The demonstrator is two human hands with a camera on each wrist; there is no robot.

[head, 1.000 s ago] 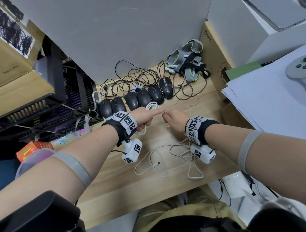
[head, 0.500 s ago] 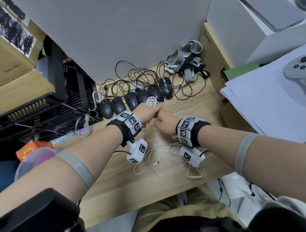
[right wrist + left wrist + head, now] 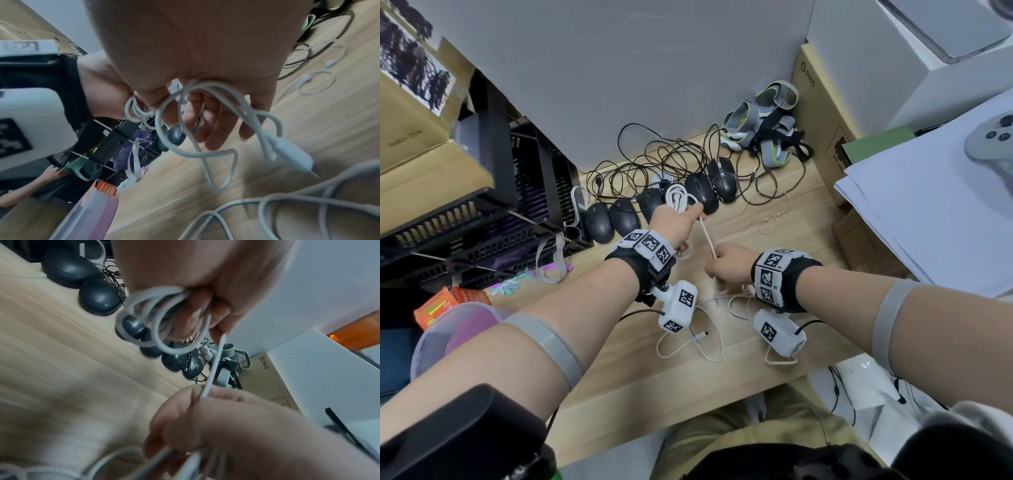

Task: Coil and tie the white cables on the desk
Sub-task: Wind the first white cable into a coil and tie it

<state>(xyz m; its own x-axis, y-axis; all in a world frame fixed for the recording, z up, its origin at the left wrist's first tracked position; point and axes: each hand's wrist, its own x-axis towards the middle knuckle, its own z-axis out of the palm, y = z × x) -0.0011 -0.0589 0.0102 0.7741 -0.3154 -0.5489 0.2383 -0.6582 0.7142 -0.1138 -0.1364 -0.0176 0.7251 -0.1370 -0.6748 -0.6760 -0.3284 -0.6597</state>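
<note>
My left hand (image 3: 681, 221) grips a small coil of white cable (image 3: 676, 200) over the wooden desk (image 3: 808, 219), just in front of the row of mice. From its fingers a straight strand (image 3: 707, 238) runs down to my right hand (image 3: 717, 263), which pinches it. In the left wrist view the coil (image 3: 156, 318) hangs in several loops under the curled fingers (image 3: 197, 313). The right wrist view shows my right hand (image 3: 205, 116) also holding slack loops that end in a white plug (image 3: 287, 152). More loose white cable (image 3: 709, 342) lies on the desk beneath both wrists.
Several black mice (image 3: 650, 205) with tangled black cords sit behind the hands. Grey straps (image 3: 763, 133) and a cardboard box (image 3: 822, 113) are at the back right, paper sheets (image 3: 928, 212) at the right, black trays (image 3: 482, 219) at the left. A thin beige cable (image 3: 767, 219) lies nearby.
The hands were touching; now my right hand has drawn back toward me, pulling a straight strand out of the coil. My left hand has lifted the coil slightly forward.
</note>
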